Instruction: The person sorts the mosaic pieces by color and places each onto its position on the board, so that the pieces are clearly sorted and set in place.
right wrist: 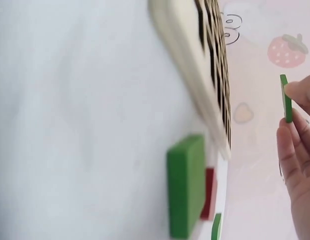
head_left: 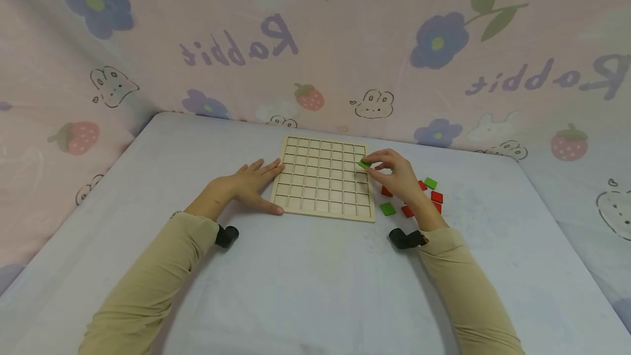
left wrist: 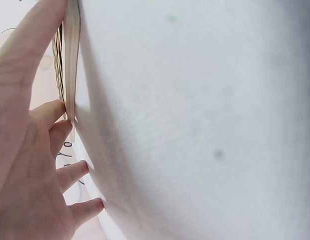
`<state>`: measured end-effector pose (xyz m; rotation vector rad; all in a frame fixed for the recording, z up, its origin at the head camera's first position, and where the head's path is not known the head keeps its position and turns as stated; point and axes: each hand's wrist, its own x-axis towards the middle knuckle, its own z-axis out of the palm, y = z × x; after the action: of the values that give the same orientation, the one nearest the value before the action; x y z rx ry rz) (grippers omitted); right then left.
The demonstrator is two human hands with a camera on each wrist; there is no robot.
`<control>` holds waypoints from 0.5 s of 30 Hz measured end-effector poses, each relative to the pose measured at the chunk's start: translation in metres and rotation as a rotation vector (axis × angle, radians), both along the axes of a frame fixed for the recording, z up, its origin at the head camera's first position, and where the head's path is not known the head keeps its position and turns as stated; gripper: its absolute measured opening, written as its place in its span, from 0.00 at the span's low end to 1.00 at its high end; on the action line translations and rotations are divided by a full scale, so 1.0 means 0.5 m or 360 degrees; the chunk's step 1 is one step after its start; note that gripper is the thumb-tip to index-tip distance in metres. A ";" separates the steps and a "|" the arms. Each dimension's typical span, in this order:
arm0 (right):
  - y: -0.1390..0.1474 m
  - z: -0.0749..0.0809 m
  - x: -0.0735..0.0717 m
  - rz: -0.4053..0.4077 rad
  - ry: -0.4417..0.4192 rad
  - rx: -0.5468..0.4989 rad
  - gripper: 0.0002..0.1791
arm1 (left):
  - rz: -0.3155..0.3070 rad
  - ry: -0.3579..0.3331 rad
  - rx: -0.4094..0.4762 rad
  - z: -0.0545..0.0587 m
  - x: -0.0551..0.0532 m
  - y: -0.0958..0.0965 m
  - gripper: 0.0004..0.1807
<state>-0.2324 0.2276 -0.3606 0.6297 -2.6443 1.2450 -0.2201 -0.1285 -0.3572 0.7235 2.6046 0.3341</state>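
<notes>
A pale wooden grid board (head_left: 322, 179) lies on the white table, its square cells showing no tiles. My left hand (head_left: 248, 186) rests at the board's left side with fingers spread, fingertips and thumb at its edge. In the left wrist view the thumb runs along the board's side (left wrist: 71, 60). My right hand (head_left: 398, 176) pinches a green square tile (head_left: 364, 164) between thumb and fingers, over the board's right edge. The right wrist view shows this green tile (right wrist: 286, 98) held edge-on, away from the table surface.
Right of the board, partly behind the right forearm, lie several loose red tiles (head_left: 436, 196) and green tiles (head_left: 386, 209). A printed curtain (head_left: 335, 48) hangs behind the table (head_left: 315, 284). Each wrist wears a black camera mount (head_left: 405, 239).
</notes>
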 end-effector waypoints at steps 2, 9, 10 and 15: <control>-0.014 0.013 0.008 0.0012 0.0011 -0.0018 0.14 | 0.0002 -0.0004 -0.0001 0.000 0.000 0.000 0.61; -0.051 0.041 0.022 0.0115 0.0091 -0.0073 0.13 | 0.0006 0.0001 -0.0014 0.003 0.000 0.000 0.61; -0.056 0.043 0.022 0.0119 0.0089 -0.0088 0.13 | 0.0009 -0.0002 -0.0013 0.004 0.001 0.001 0.61; -0.081 0.046 0.016 0.0135 0.0056 -0.0154 0.13 | 0.0008 -0.0024 -0.0015 0.006 0.001 0.002 0.62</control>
<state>-0.2242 0.1869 -0.3378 0.7476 -2.5358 1.3619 -0.2198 -0.1273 -0.3543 0.7088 2.5927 0.3270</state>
